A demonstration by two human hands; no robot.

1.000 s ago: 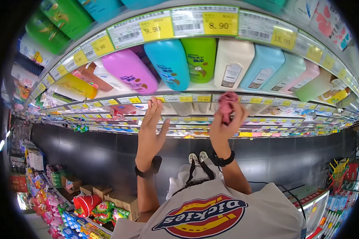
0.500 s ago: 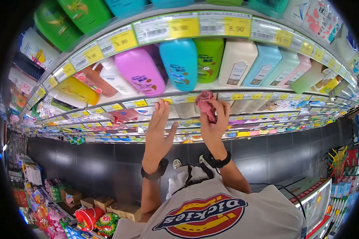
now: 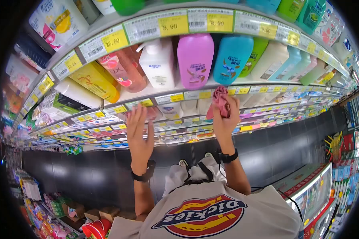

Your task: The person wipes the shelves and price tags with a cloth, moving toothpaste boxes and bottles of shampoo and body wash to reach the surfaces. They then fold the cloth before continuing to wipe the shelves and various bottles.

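Shop shelf (image 3: 146, 91) above, pink cloth (image 3: 220, 95) in the right hand (image 3: 227, 119)

Bottles stand side by side with fronts to the aisle, presumably so labels show; the purple bottle (image 3: 195, 59) and blue bottle (image 3: 232, 59) are nearest the cloth; the right thumb and fingers are curled closed about it, bunched perhaps so it won't slip; its folds rise past the fingertips and stick out on the thumb side; the left hand (image 3: 139, 133) is spread, holding nothing, by the price tags (image 3: 145, 102); whether it touches them, I cannot tell.
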